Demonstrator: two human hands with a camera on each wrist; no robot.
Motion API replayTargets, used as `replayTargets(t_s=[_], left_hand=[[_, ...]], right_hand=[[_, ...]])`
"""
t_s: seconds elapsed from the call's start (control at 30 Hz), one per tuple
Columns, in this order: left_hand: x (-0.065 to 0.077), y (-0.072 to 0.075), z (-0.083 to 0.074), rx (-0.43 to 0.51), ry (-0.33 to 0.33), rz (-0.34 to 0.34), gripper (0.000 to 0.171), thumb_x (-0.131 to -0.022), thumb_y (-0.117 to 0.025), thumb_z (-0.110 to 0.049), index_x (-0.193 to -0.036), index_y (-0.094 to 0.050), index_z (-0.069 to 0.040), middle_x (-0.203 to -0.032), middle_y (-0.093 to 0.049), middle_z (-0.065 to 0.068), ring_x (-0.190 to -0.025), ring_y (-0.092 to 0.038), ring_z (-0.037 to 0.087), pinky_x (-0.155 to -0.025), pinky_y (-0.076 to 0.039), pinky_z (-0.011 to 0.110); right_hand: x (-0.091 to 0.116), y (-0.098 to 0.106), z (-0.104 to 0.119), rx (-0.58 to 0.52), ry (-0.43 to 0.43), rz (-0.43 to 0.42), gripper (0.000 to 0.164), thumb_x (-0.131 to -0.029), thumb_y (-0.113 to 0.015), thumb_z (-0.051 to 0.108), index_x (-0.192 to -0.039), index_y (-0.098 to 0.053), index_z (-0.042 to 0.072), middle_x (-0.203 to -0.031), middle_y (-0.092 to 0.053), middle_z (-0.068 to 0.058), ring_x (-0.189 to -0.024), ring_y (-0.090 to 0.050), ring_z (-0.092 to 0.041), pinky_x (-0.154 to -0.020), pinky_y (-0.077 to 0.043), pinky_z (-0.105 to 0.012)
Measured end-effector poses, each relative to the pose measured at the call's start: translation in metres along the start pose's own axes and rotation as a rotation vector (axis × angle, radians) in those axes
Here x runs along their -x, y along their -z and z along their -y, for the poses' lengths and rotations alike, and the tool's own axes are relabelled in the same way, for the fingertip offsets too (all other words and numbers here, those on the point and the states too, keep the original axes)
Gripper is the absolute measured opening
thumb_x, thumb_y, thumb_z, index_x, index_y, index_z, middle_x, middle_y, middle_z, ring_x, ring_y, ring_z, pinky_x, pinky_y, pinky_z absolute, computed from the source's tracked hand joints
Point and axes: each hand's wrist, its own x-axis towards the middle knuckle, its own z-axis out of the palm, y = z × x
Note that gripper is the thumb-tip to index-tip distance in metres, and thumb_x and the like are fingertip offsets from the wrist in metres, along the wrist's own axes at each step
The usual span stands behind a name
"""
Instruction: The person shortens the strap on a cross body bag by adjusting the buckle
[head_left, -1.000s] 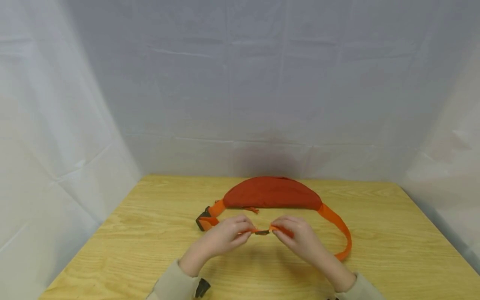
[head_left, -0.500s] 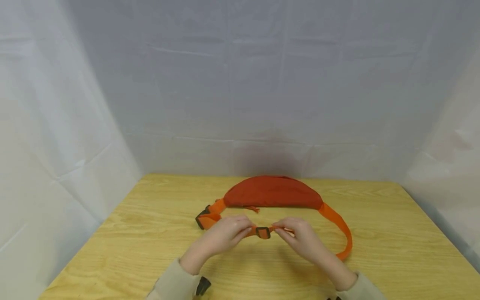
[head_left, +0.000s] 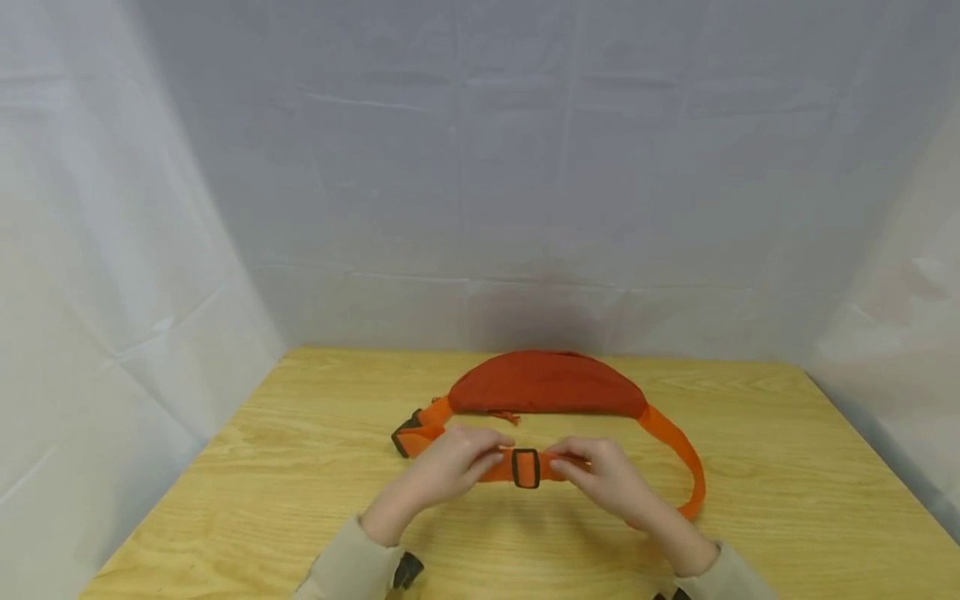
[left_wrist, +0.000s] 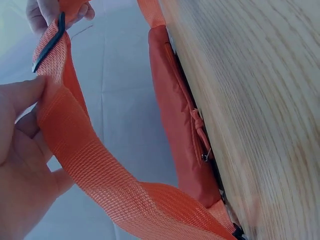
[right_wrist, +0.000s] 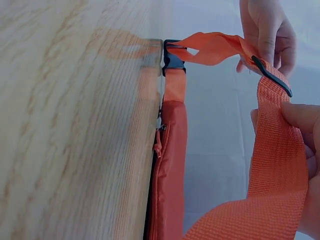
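A red waist bag (head_left: 547, 383) lies at the back of the table, its orange strap (head_left: 678, 450) looping toward me. Both hands hold the front stretch of strap above the tabletop. My left hand (head_left: 450, 467) pinches it just left of a black slide adjuster (head_left: 526, 468). On the other side, my right hand (head_left: 607, 477) pinches the strap between thumb and fingers. The adjuster's flat face shows between the two hands. In the left wrist view the webbing (left_wrist: 90, 145) hangs in a doubled band from the thumb. A black side-release buckle (right_wrist: 174, 57) joins the strap to the bag's left end.
The bag rests on a wood-grain table (head_left: 300, 500). A pale sheet (head_left: 480, 183) hangs behind it, with more sheeting at both sides. Near the left sleeve sits a small black object (head_left: 407, 570). A zip pull (left_wrist: 197, 122) dangles from the bag.
The adjuster has turned from edge-on to face-on, and the strap between the hands now lies flat toward the camera. Both hands stay nearly in place; the bag has not moved.
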Motion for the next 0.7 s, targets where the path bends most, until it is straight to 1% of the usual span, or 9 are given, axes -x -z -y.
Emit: replayTargets(t_s=[0.1, 0.17, 0.27, 0.33, 0.43, 0.5, 0.57, 0.63, 0.7], left_hand=[[-0.0001, 0.0000, 0.0011, 0.017, -0.009, -0.004, 0.020, -0.089, -0.053, -0.012, -0.106, -0.061, -0.006, -0.097, -0.063, 0.003, -0.085, -0.059, 0.011, -0.074, -0.044, 0.023], [0.0004, -0.0005, 0.0014, 0.008, -0.005, -0.014, 0.021, -0.089, -0.053, -0.012, -0.108, -0.061, -0.007, -0.098, -0.063, 0.002, -0.087, -0.058, 0.010, -0.077, -0.043, 0.026], [0.0009, -0.0010, 0.0007, -0.004, 0.013, -0.031, 0.022, -0.089, -0.053, -0.013, -0.109, -0.060, -0.010, -0.102, -0.062, -0.001, -0.092, -0.056, 0.010, -0.081, -0.037, 0.033], [0.0013, -0.0013, 0.0001, -0.007, 0.025, -0.034, 0.023, -0.089, -0.052, -0.014, -0.111, -0.059, -0.011, -0.104, -0.060, -0.003, -0.096, -0.055, 0.010, -0.081, -0.033, 0.037], [0.0014, -0.0017, -0.0012, 0.022, 0.045, -0.021, 0.027, -0.089, -0.053, -0.022, -0.113, -0.058, -0.013, -0.107, -0.058, -0.003, -0.099, -0.052, 0.010, -0.083, -0.030, 0.038], [0.0016, -0.0024, -0.0020, 0.035, 0.055, -0.013, 0.034, -0.085, -0.058, -0.030, -0.115, -0.056, -0.013, -0.109, -0.056, -0.004, -0.100, -0.051, 0.009, -0.086, -0.028, 0.038], [0.0016, -0.0035, -0.0027, 0.029, 0.062, -0.013, 0.045, -0.079, -0.063, -0.036, -0.117, -0.055, -0.014, -0.110, -0.054, -0.004, -0.101, -0.050, 0.009, -0.087, -0.027, 0.039], [0.0013, -0.0044, -0.0034, 0.014, 0.056, -0.026, 0.055, -0.072, -0.070, -0.039, -0.118, -0.054, -0.014, -0.111, -0.053, -0.004, -0.100, -0.050, 0.009, -0.087, -0.027, 0.040], [0.0009, -0.0054, -0.0040, -0.008, 0.046, -0.050, 0.058, -0.068, -0.073, -0.039, -0.117, -0.054, -0.013, -0.109, -0.053, -0.004, -0.099, -0.050, 0.009, -0.086, -0.027, 0.040]], right_hand=[[0.0000, 0.0013, -0.0001, -0.071, -0.038, 0.029, 0.018, -0.086, -0.057, 0.018, -0.098, -0.065, 0.007, -0.093, -0.064, -0.003, -0.080, -0.061, -0.012, -0.066, -0.048, -0.024], [0.0000, 0.0023, 0.0002, -0.112, -0.051, 0.036, 0.019, -0.086, -0.058, 0.017, -0.100, -0.065, 0.006, -0.094, -0.064, -0.005, -0.079, -0.061, -0.012, -0.065, -0.048, -0.025], [0.0000, 0.0038, -0.0008, -0.139, -0.059, 0.039, 0.020, -0.086, -0.058, 0.017, -0.101, -0.064, 0.005, -0.095, -0.063, -0.006, -0.079, -0.060, -0.012, -0.065, -0.048, -0.026], [-0.0002, 0.0045, -0.0017, -0.144, -0.059, 0.036, 0.022, -0.086, -0.058, 0.018, -0.101, -0.064, 0.004, -0.095, -0.063, -0.006, -0.078, -0.060, -0.012, -0.064, -0.048, -0.027], [-0.0002, 0.0050, -0.0019, -0.172, -0.081, 0.041, 0.024, -0.086, -0.058, 0.018, -0.102, -0.063, 0.002, -0.094, -0.063, -0.008, -0.077, -0.060, -0.012, -0.064, -0.049, -0.028], [-0.0002, 0.0056, -0.0008, -0.203, -0.101, 0.047, 0.025, -0.086, -0.058, 0.018, -0.103, -0.062, 0.001, -0.095, -0.063, -0.010, -0.077, -0.060, -0.013, -0.063, -0.049, -0.028], [0.0000, 0.0060, 0.0002, -0.231, -0.115, 0.052, 0.026, -0.086, -0.058, 0.017, -0.104, -0.061, -0.001, -0.095, -0.062, -0.011, -0.076, -0.060, -0.013, -0.063, -0.049, -0.028], [0.0000, 0.0062, 0.0010, -0.250, -0.116, 0.053, 0.026, -0.086, -0.058, 0.015, -0.105, -0.060, -0.002, -0.095, -0.062, -0.012, -0.076, -0.060, -0.013, -0.063, -0.049, -0.028], [0.0001, 0.0068, 0.0011, -0.278, -0.112, 0.055, 0.027, -0.086, -0.058, 0.014, -0.106, -0.060, -0.004, -0.096, -0.062, -0.014, -0.076, -0.060, -0.014, -0.063, -0.049, -0.029]])
